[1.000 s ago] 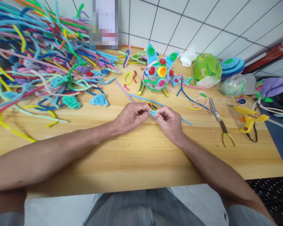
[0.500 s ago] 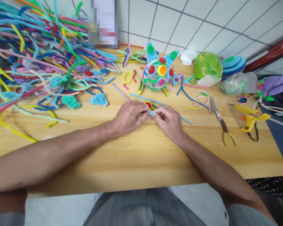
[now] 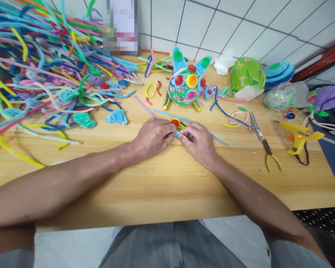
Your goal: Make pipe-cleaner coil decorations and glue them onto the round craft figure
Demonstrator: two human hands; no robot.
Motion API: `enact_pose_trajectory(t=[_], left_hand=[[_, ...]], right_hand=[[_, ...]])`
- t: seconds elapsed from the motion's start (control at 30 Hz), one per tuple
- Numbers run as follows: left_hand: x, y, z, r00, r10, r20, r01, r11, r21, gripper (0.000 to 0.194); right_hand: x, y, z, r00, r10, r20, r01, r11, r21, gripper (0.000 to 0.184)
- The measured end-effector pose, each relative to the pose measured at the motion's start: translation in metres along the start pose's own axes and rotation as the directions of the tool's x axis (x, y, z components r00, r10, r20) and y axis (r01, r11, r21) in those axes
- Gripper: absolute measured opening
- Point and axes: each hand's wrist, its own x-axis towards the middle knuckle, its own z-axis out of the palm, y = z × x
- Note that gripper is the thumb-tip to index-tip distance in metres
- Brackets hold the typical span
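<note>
A small light-blue pipe cleaner piece (image 3: 177, 134) shows between my fingertips; most of it is hidden. My left hand (image 3: 154, 138) pinches it from one side, and my right hand (image 3: 198, 143) pinches it from the other. Just behind the fingers lies a red and yellow coiled disc (image 3: 175, 122). A longer light-blue pipe cleaner (image 3: 217, 138) runs along the table behind my right hand, and a purple one (image 3: 145, 107) lies behind my left hand. Farther back stands a figure (image 3: 187, 87) with blue-green ears and coiled round pieces in red and yellow.
A large heap of pipe cleaners (image 3: 44, 74) covers the back left. On the right lie scissors (image 3: 256, 126), yellow-handled pliers (image 3: 268, 156) and a yellow glue gun (image 3: 298, 137). A green plastic piece (image 3: 247, 78) and a clear bottle part (image 3: 280, 97) stand by the tiled wall.
Both hands stay together at nearly the same spot, with the fingers shifting slightly around the blue piece. A little more of the red and yellow disc shows. The view has moved slightly.
</note>
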Motion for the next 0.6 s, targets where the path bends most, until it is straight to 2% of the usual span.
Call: enact_pose_trajectory(t=[0.6], left_hand=[[-0.0008, 0.0019, 0.0008, 0.999, -0.019, 0.039, 0.019, 1.0, 0.007, 0.021]], right_hand=[[0.0007, -0.0065, -0.0034, 1.0, 0.002, -0.016, -0.001, 0.999, 0.042, 0.009]])
